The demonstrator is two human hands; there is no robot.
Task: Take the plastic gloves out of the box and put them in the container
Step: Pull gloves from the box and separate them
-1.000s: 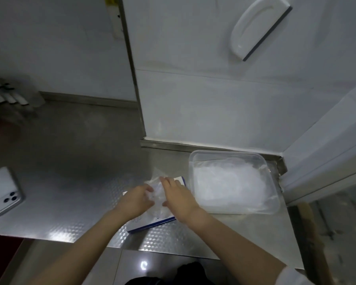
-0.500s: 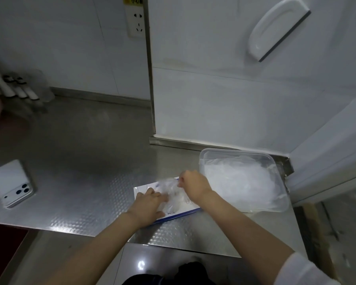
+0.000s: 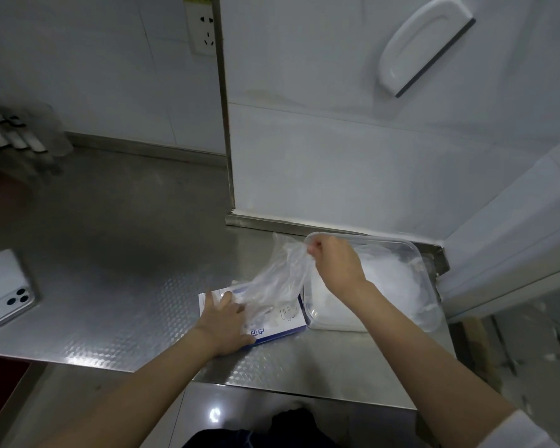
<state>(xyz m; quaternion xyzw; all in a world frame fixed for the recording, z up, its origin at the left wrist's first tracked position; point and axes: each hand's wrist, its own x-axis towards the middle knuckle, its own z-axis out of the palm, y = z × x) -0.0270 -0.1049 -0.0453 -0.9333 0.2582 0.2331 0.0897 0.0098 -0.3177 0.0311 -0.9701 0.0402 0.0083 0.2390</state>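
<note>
A flat white and blue glove box [image 3: 272, 328] lies on the steel counter near its front edge. My left hand [image 3: 223, 321] presses flat on the box's left part with fingers spread. My right hand [image 3: 332, 263] pinches a clear plastic glove [image 3: 278, 279] and holds it up above the box, at the left rim of the clear plastic container [image 3: 424, 263]. The glove's lower end still hangs down onto the box. The container stands right of the box and holds a pile of clear gloves [image 3: 388, 292].
A white phone [image 3: 7, 287] lies camera-side up at the counter's left. Dark-capped white tubes [image 3: 10, 134] stand at the far left by the wall. A white panel with a handle [image 3: 424, 43] rises behind the container; a wall socket [image 3: 206, 30] is above.
My right hand has lifted up and to the right, drawing the glove out of the box toward the container. My left hand has flattened on the box.
</note>
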